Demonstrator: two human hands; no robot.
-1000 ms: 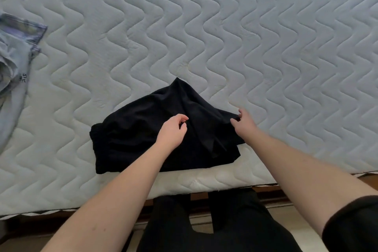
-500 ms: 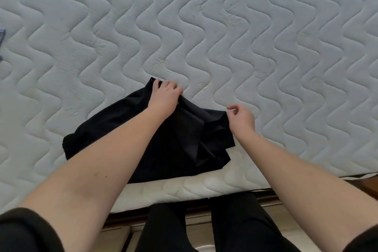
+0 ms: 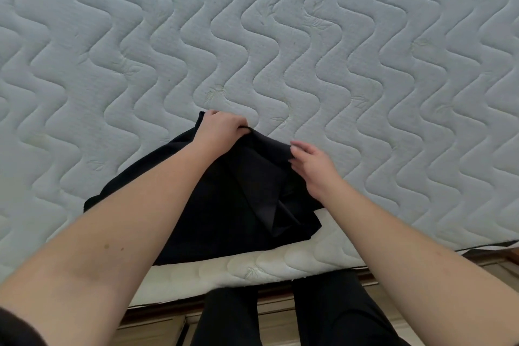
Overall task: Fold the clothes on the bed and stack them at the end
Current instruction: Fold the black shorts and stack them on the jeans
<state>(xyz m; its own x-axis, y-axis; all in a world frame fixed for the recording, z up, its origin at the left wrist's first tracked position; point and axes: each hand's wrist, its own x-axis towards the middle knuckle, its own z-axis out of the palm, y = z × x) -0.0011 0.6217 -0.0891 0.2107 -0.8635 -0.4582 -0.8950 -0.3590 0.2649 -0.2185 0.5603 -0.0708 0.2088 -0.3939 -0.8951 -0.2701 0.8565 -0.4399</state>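
A black garment [image 3: 224, 205] lies partly folded on the quilted white mattress [image 3: 280, 36], close to its near edge. My left hand [image 3: 220, 128] grips the garment's far corner, fingers curled over the cloth. My right hand [image 3: 314, 164] hovers at the garment's right edge with fingers loosely spread, touching or just off the fabric; I cannot tell which. A folded flap runs diagonally down the garment's right side. My left forearm covers part of the cloth.
The mattress's padded near edge [image 3: 266, 267] runs across the bottom, above a wooden bed frame [image 3: 157, 323]. My legs in dark trousers [image 3: 323, 314] stand against it. The rest of the mattress stretches wide beyond the garment.
My left hand went from the garment's middle to its far corner and took hold there. My right hand let go of the right edge and opened. The blue clothing at left is out of view.
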